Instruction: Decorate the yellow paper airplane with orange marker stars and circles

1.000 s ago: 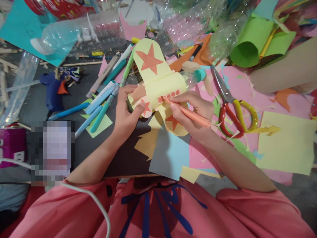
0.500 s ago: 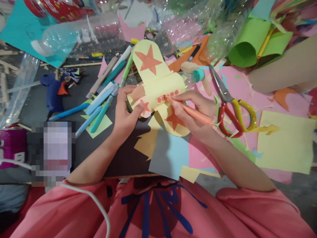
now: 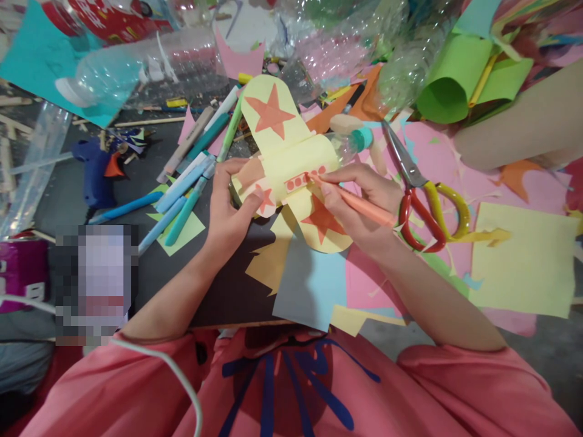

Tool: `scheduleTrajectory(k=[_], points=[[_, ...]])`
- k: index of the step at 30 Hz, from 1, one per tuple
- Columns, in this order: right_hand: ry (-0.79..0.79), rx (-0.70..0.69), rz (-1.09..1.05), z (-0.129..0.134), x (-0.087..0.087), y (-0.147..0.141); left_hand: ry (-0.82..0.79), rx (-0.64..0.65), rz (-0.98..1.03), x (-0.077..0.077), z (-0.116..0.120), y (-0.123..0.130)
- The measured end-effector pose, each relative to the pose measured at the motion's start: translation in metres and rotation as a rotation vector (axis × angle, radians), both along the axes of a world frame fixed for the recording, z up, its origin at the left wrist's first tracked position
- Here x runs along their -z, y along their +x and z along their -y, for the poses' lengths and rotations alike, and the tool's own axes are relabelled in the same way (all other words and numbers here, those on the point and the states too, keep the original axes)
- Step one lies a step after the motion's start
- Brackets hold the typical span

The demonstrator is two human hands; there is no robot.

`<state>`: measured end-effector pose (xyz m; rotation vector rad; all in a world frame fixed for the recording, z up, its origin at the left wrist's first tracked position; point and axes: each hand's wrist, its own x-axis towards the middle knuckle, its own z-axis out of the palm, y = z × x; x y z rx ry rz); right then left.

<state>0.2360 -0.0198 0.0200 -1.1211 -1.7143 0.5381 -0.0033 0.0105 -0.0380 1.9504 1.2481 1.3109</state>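
A yellow paper plane [image 3: 291, 159] is wrapped around a clear bottle with a teal cap [image 3: 362, 139]. Red stars mark its two wings and its small tail piece, and a row of red dots runs along its side. My left hand [image 3: 232, 206] grips the tail end, thumb beside the small star. In my right hand [image 3: 364, 203] is an orange marker [image 3: 367, 209], its tip at the row of dots. Scissors with red and yellow handles [image 3: 421, 200] lie just right of my right hand.
Several markers [image 3: 182, 182] and a blue glue gun [image 3: 95, 173] lie to the left. Clear plastic bottles [image 3: 150, 64] are at the back. Pink paper [image 3: 449, 158] and a yellow sheet [image 3: 523, 261] lie to the right. Another person's arm [image 3: 514, 127] reaches in beside a green paper roll [image 3: 449, 91].
The marker tip has moved slightly right along the row of dots. My left hand keeps its grip, and the view has shifted a little.
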Motion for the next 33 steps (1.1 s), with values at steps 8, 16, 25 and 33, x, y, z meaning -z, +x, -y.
scheduleTrajectory(k=[8,16,25,33], points=[[-0.012,0.014,-0.021,-0.004,0.006,0.001,-0.018,-0.007,0.017,0.000,0.001,0.001],[0.063,0.026,-0.042,-0.007,0.007,0.002,-0.007,0.002,0.039,0.001,0.001,0.002],[0.012,0.103,-0.019,-0.007,0.010,0.007,-0.024,-0.015,0.029,-0.001,0.001,0.002],[0.100,0.135,-0.031,-0.009,0.007,0.005,-0.026,-0.024,0.023,-0.001,0.002,0.002]])
